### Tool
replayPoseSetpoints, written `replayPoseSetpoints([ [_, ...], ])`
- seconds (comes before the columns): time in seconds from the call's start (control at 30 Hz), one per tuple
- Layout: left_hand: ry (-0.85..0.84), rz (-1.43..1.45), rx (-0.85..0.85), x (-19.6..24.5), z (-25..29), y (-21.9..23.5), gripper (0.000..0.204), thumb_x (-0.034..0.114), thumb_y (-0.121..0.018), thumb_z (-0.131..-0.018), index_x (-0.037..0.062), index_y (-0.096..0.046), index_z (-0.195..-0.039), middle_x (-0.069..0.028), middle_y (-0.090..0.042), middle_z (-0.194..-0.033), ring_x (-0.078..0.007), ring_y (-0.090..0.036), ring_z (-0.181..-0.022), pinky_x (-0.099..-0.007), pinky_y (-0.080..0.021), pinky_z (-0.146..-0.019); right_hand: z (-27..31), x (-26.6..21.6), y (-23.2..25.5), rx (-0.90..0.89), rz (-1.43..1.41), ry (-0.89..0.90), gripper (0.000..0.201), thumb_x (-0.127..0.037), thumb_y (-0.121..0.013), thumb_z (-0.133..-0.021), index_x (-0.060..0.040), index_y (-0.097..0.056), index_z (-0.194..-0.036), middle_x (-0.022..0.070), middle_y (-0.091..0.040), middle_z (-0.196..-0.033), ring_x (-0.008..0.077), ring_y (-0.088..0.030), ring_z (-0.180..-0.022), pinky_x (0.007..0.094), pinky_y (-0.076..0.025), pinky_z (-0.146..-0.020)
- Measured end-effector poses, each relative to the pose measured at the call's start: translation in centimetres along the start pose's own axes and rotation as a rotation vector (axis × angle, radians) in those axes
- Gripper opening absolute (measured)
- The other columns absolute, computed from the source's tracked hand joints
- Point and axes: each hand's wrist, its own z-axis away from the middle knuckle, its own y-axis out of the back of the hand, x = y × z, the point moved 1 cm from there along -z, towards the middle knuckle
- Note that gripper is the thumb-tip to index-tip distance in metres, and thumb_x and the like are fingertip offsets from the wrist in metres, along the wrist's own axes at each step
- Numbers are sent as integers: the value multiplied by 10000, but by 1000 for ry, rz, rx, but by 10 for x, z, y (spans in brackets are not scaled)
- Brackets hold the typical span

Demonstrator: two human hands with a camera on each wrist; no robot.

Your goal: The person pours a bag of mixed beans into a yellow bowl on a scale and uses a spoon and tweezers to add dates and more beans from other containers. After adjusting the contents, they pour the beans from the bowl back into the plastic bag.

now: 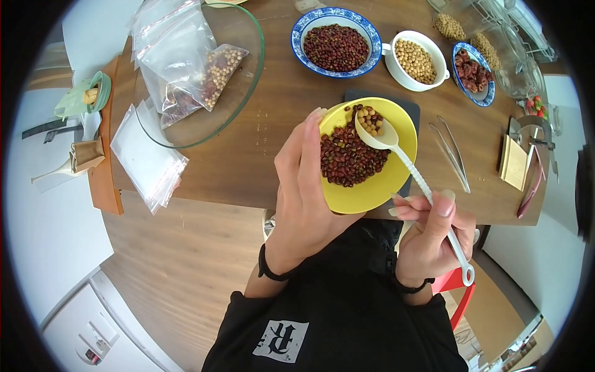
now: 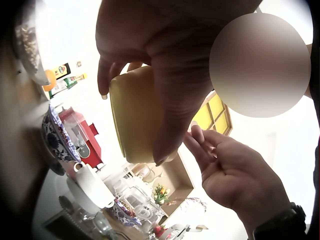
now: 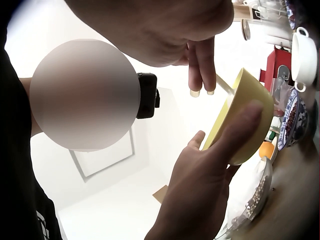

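Note:
A yellow bowl (image 1: 387, 180) of dark red beans (image 1: 350, 158) is gripped at its left side by the left hand (image 1: 304, 186), raised at the table's front edge. The right hand (image 1: 434, 239) pinches the handle of a white spoon (image 1: 381, 141); the spoon's head lies over the beans inside the bowl and bears tan and dark beans. In the left wrist view the left hand (image 2: 165, 55) spans the yellow bowl (image 2: 135, 115), the right hand (image 2: 240, 175) beside it. The right wrist view shows the right hand (image 3: 175, 30) above the tilted yellow bowl (image 3: 250, 120).
Behind stand a blue-patterned bowl (image 1: 375, 53) of red beans, a white pot (image 1: 396, 73) of tan beans and a small bowl (image 1: 489, 93) of dark red pieces. Tweezers (image 1: 455, 158) lie right. A glass bowl (image 1: 248, 102) with filled bags and empty bags (image 1: 145, 158) are left.

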Motion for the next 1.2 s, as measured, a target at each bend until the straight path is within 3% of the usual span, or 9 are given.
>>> replayPoseSetpoints([
  [0.07,79,2,-79,2,-1,3,1228,343,-955,-618,-83,-216,-1502,-171,-449,-1470,-349,-383,-1331,-477,-252,-1121,0,1,1,4,-11,-10,147,-72,-544,-1031,71,-529,-1061,243,-692,-779,277,-721,-600,381,-641,-594],
  [0.7,39,29,-62,1,4,1,1256,295,-958,-620,-93,-166,-1514,-198,-431,-1482,-375,-350,-1347,-493,-263,-1137,1,-2,9,-10,-113,-184,143,-91,-533,-1040,52,-533,-1031,208,-686,-830,231,-712,-623,417,-659,-654],
  [1.2,70,67,-77,4,2,0,1246,301,-972,-607,-93,-199,-1501,-176,-442,-1476,-361,-362,-1333,-481,-272,-1134,3,-3,5,-103,-110,-159,115,-65,-546,-1028,45,-554,-1060,190,-685,-847,244,-719,-637,398,-649,-651],
])
